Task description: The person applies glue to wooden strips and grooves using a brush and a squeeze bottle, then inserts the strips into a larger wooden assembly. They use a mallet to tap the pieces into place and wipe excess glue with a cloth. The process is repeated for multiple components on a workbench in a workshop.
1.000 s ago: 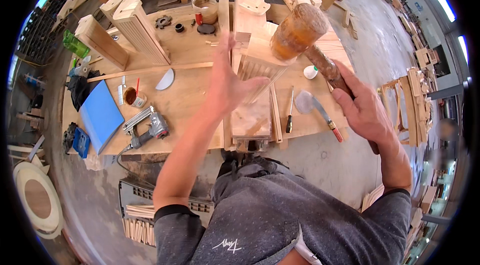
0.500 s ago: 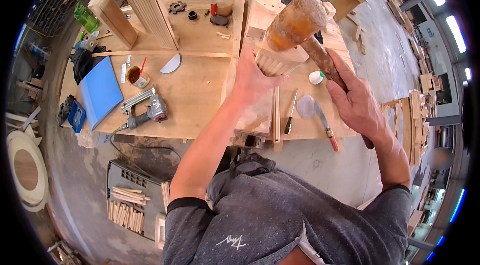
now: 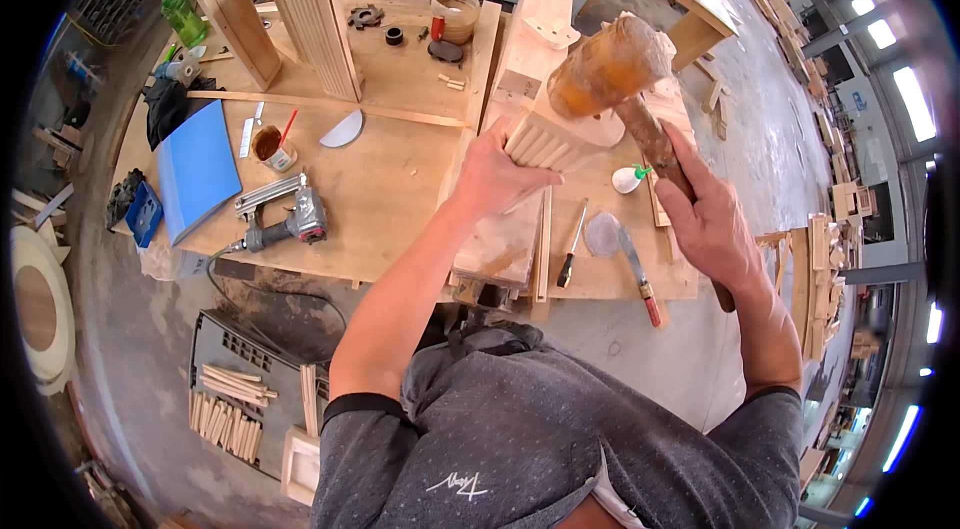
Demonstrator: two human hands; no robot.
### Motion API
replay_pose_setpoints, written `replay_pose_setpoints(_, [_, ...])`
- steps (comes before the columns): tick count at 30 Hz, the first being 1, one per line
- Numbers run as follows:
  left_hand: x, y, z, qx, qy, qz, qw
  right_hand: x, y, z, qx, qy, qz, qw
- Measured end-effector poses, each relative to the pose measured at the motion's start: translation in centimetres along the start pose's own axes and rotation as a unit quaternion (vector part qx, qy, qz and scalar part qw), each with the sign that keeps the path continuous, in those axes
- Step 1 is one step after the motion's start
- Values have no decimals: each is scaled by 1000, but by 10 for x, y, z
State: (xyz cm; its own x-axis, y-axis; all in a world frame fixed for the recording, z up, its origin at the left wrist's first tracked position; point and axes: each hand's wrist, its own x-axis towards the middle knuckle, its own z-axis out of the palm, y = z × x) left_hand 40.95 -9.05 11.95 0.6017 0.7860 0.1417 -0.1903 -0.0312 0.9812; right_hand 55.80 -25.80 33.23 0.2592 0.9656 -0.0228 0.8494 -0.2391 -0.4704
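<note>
My right hand (image 3: 712,219) is wrapped round the handle of a wooden mallet (image 3: 606,67). The mallet's worn, amber-brown head is over the top end of a pale fluted wooden post (image 3: 555,144); I cannot tell whether it touches the wood. On the near left side of that post, my left hand (image 3: 490,174) grips it, thumb across the grooves. Just beyond stands a pale wood block (image 3: 535,19). To the right on the bench lie a white squeeze bottle with a green tip (image 3: 628,179), a screwdriver (image 3: 573,244) and a red-handled knife (image 3: 640,279).
Several fluted wooden posts (image 3: 325,24) stand at the bench's back left. A nail gun (image 3: 290,219) with its hose, a blue folder (image 3: 203,174) and a brown-stained pot (image 3: 270,147) occupy the left. On the floor, a grey crate (image 3: 215,339) has wooden sticks by it.
The whole view has shifted slightly. The mallet head sits a little further right relative to the fluted post, and both hands keep their hold.
</note>
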Motion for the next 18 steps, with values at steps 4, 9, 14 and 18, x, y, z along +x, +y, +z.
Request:
replay_pose_setpoints(4, [17, 4, 6, -106, 16, 0, 994, 15, 23, -6, -30, 62, -108, 992])
replay_pose_setpoints(9, [19, 71, 0, 73, 49, -66, 994, 29, 20, -38, 215, 7, 76, 974])
replay_pose_setpoints(14, [19, 98, -2, 174, 34, -95, 980, 33, 31, -55, 259, -36, 101, 960])
replay_pose_setpoints(18, [16, 96, -6, 225, 40, -48, 972, 36, 33, -54, 270, -64, 96, 956])
